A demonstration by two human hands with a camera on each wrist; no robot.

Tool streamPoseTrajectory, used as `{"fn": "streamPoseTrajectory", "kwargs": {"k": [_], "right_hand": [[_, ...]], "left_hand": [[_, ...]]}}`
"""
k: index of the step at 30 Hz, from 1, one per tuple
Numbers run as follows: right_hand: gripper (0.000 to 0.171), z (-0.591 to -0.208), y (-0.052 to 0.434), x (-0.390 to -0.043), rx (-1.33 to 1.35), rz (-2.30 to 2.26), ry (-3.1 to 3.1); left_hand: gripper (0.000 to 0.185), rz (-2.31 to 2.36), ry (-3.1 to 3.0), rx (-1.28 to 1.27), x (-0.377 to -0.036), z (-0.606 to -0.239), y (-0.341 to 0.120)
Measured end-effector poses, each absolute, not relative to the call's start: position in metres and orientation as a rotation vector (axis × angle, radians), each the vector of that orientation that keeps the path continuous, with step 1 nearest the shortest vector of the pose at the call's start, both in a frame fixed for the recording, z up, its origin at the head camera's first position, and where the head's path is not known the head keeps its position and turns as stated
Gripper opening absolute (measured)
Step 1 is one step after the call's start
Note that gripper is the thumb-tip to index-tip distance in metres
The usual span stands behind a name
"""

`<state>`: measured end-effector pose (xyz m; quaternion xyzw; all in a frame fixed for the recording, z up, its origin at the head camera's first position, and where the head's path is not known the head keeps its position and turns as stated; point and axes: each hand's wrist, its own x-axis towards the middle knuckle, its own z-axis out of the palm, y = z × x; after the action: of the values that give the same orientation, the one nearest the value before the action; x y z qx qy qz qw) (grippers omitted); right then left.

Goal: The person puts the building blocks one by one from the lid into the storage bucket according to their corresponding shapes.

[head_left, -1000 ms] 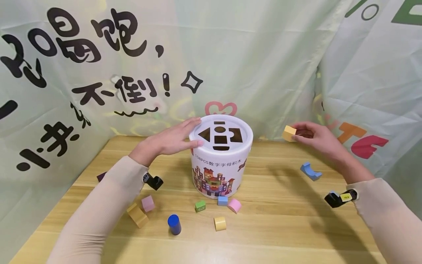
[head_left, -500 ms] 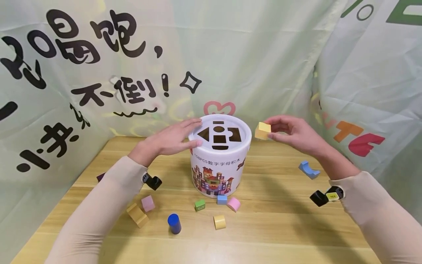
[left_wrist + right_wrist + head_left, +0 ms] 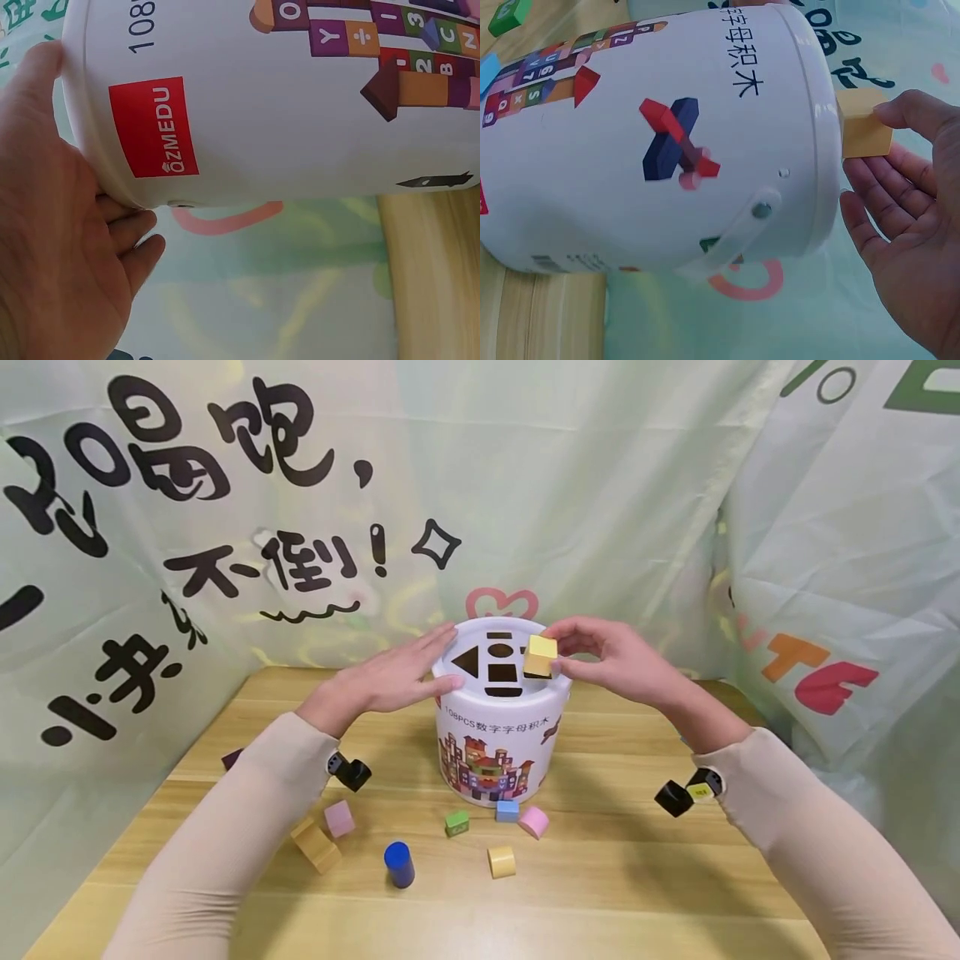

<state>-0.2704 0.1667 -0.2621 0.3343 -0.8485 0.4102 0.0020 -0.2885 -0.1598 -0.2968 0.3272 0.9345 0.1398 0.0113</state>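
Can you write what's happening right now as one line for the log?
left hand: flat on white bucket lid | right hand: pinches yellow cube over lid holes | loose blocks on wooden table

Pale green printed cloth walls in a wooden table.

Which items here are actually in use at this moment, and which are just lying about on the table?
In use:
- yellow block, pinched by the right hand over the lid's cut-outs
- white bucket, its rim steadied by the left hand

Lying about:
- blue cylinder
- green block
- light blue block
- pink block
- yellow half-round block
- tan block
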Motion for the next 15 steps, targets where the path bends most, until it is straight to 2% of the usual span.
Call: {"fn": "streamPoseTrajectory", "kwargs": {"k": [8,15], "right_hand": [[0.034,-0.267,0.144,-0.282,1.149,1.319,-2.628],[0.034,-0.27,0.131,-0.285,1.133,1.323,-2.662]], "left_hand": [[0.095,0.473,2.913,0.983,-0.292,-0.292,-0.158],[0.094,0.473,2.888,0.968,-0.293,-0.288,-0.16]]}}
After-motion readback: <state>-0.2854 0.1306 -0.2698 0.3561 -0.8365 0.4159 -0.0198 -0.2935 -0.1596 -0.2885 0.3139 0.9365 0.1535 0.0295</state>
